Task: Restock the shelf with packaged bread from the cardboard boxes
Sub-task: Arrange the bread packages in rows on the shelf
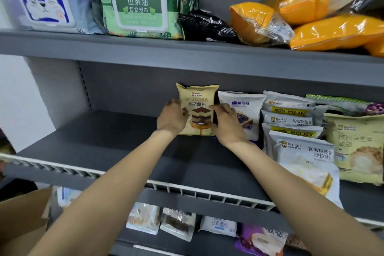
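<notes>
Both hands — the left hand (173,117) and right hand (226,122) — grip the sides of a beige bread packet (197,108), standing it upright just left of the white bread packets (291,131) on the middle shelf (116,143), whose left stretch looks unfilled — more seems left to stock.

- The cardboard box (22,220) at lower left is cut off by the edge; what's inside can't be seen.
- The hands cover both lower sides of the beige bread pack (197,108).
- The blue-and-white bread pack (243,108) is half hidden behind the right hand (227,124).
- Packs on the bottom shelf (178,224) are blurred, labels unreadable.
</notes>
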`<move>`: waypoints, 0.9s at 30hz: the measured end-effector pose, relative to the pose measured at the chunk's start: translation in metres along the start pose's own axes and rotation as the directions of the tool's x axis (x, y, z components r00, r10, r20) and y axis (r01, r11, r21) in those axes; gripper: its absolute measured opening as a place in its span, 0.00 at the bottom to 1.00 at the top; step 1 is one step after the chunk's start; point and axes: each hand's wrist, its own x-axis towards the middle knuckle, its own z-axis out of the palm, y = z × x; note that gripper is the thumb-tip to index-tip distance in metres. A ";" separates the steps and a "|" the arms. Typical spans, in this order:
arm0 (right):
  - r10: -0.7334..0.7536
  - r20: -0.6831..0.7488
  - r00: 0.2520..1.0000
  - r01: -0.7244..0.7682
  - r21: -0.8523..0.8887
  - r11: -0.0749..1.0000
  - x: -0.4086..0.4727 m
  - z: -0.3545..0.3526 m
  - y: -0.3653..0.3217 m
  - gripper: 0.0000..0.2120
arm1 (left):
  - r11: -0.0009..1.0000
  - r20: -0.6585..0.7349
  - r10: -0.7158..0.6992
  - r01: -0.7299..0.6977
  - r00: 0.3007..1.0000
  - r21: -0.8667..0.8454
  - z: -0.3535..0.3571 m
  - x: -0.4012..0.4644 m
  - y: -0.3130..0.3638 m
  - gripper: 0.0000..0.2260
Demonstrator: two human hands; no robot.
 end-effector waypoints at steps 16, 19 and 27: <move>-0.557 0.396 0.730 0.343 0.493 0.800 -0.157 0.092 -0.255 0.10 | 0.885 -0.189 -0.436 0.457 0.880 0.092 -0.173 -0.261 -0.196 0.10; -0.617 0.512 0.597 0.393 0.485 0.782 -0.207 0.126 -0.310 0.11 | 0.822 -0.150 -0.542 0.559 0.827 0.113 -0.201 -0.320 -0.250 0.12; -0.605 0.690 0.398 0.320 0.513 0.796 -0.349 0.230 -0.464 0.12 | 0.645 -0.025 -0.755 0.750 0.655 0.146 -0.272 -0.472 -0.423 0.14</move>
